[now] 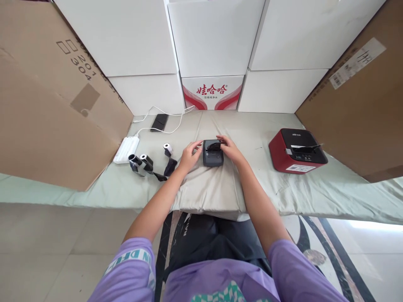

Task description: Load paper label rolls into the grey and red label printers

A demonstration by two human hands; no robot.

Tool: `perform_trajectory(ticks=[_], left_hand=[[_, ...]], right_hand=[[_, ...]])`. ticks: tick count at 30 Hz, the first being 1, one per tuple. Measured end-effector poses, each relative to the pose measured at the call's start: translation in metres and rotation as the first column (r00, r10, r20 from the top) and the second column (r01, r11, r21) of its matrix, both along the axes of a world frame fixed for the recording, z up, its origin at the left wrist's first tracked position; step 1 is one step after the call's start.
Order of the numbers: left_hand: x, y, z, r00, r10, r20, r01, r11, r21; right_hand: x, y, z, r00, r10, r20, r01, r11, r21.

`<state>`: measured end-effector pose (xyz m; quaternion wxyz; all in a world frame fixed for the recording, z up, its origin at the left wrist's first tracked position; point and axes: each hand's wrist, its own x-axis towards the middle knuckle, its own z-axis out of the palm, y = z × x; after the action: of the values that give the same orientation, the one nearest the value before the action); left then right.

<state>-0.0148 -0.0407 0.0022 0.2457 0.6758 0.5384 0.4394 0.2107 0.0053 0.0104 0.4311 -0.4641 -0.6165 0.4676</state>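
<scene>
A small dark grey portable printer (213, 158) sits on the cloth-covered table in front of me, with a piece of black film or strip at its top slot. My left hand (190, 155) is at the printer's left side, its fingers curved and close to the edge. On the other side, my right hand (231, 148) touches the printer's upper right, fingers bent around the corner near the black strip. Whether either hand grips the printer firmly is hard to tell. To the left stand a white paper roll (168, 148) and black-wrapped rolls (146, 161) with loose black strips.
A red and black printer (297, 152) stands at the right. Back left lie a black phone (159, 122), a white power bank (126, 149) and a white cable (181, 119). White boxes (217, 37) line the back; cardboard sheets (53, 105) flank both sides.
</scene>
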Motion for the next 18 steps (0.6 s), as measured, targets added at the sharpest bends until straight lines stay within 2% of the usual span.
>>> perform_trajectory(ticks=[4, 9, 13, 15, 18], left_hand=[[-0.001, 0.0, -0.003, 0.994, -0.074, -0.086, 0.08, 0.994, 0.072], [0.001, -0.001, -0.002, 0.984, -0.073, -0.164, 0.093, 0.989, 0.114], [0.006, -0.004, 0.0, 0.978, -0.037, -0.207, 0.055, 0.995, 0.079], [0.007, -0.007, 0.0, 0.976, -0.03, -0.217, 0.043, 0.997, 0.057], [0.006, -0.01, -0.003, 0.971, -0.04, -0.234, 0.053, 0.997, 0.05]], right_hand=[[0.005, 0.003, -0.002, 0.998, 0.038, -0.044, -0.043, 0.993, -0.113], [0.003, 0.005, -0.004, 0.994, 0.044, -0.102, -0.054, 0.993, -0.103], [0.002, 0.007, -0.003, 0.993, 0.084, -0.086, -0.093, 0.99, -0.103], [0.002, 0.003, -0.003, 0.995, 0.06, -0.085, -0.069, 0.992, -0.103], [0.0, -0.012, -0.004, 0.993, -0.074, -0.094, 0.065, 0.992, -0.105]])
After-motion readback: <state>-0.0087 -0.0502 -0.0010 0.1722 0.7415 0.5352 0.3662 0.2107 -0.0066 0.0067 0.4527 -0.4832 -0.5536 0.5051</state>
